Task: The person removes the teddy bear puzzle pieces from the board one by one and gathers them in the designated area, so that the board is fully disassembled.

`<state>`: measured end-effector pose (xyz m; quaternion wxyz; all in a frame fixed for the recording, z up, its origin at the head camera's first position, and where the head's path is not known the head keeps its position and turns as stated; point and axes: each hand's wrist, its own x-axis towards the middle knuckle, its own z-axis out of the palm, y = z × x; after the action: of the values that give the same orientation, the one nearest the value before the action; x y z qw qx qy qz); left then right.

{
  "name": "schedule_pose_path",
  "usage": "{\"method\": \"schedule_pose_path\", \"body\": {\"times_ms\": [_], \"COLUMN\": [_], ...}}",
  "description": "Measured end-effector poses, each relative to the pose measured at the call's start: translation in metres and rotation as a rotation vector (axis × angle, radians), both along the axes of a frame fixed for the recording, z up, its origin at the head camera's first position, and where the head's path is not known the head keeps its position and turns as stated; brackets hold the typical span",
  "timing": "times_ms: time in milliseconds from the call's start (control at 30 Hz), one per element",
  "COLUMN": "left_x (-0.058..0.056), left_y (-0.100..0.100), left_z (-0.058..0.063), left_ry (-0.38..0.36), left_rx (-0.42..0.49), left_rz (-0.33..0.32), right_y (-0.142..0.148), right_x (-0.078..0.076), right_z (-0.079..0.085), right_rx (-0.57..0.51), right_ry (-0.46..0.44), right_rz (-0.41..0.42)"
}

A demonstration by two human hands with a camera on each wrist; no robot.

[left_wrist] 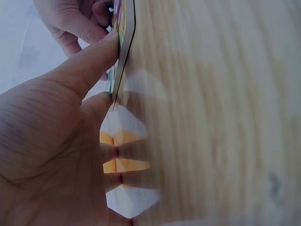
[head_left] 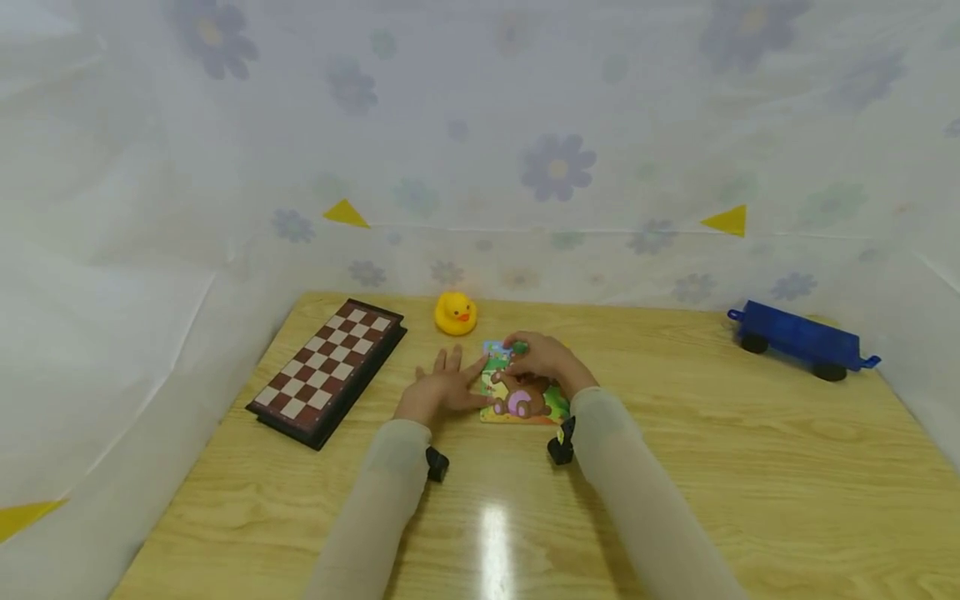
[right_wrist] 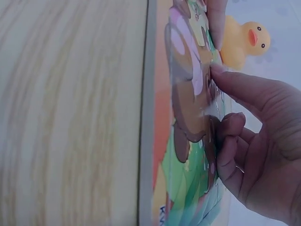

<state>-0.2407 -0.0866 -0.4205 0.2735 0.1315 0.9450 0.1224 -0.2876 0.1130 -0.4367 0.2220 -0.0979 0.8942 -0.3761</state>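
A flat picture puzzle [head_left: 522, 406] with a brown bear on it lies on the wooden table. My left hand [head_left: 441, 393] is spread flat at its left side, with thumb and forefinger touching the board's edge. From the right, my right hand [head_left: 545, 354] reaches over the upper part of the puzzle with bent fingers. In the right wrist view the thumb tip of the right hand [right_wrist: 263, 136] touches the puzzle's face [right_wrist: 188, 103], and the other fingers curl against it. Whether a piece sits between these fingers is hidden.
A yellow rubber duck [head_left: 455, 313] sits behind the puzzle. At the left lies a folded chessboard [head_left: 330, 367] with brown and white squares. A blue toy wagon [head_left: 797, 335] with black wheels stands at the far right, near the white flowered curtain [head_left: 480, 167] behind the table [head_left: 712, 467].
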Motion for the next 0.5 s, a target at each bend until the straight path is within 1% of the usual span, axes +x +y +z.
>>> {"method": "schedule_pose_path", "body": {"times_ms": [67,167,300,400,500], "left_x": [0.0011,0.0017,0.0000,-0.0018,-0.0024], "left_y": [0.0001,-0.0005,-0.0009,-0.0002,0.0009], "left_z": [-0.0014,-0.0031,-0.0024,-0.0013,-0.0013], "left_ry": [-0.007,-0.009,0.003,-0.003,-0.021], "left_rx": [-0.002,-0.010,-0.022,-0.019,-0.016], "left_rz": [-0.001,0.000,0.000,0.001,0.004], "right_y": [0.0002,0.0001,-0.0008,-0.0009,-0.0001], "right_x": [0.0010,0.0017,0.0018,0.0017,0.0017], "right_z": [-0.0025,-0.0047,-0.0020,0.0000,-0.0013], "right_rx": [-0.009,-0.012,-0.020,-0.027,-0.043], "right_ry": [-0.015,-0.011,0.013,0.011,0.005], "right_rz": [-0.002,0.002,-0.006,-0.021,-0.022]}}
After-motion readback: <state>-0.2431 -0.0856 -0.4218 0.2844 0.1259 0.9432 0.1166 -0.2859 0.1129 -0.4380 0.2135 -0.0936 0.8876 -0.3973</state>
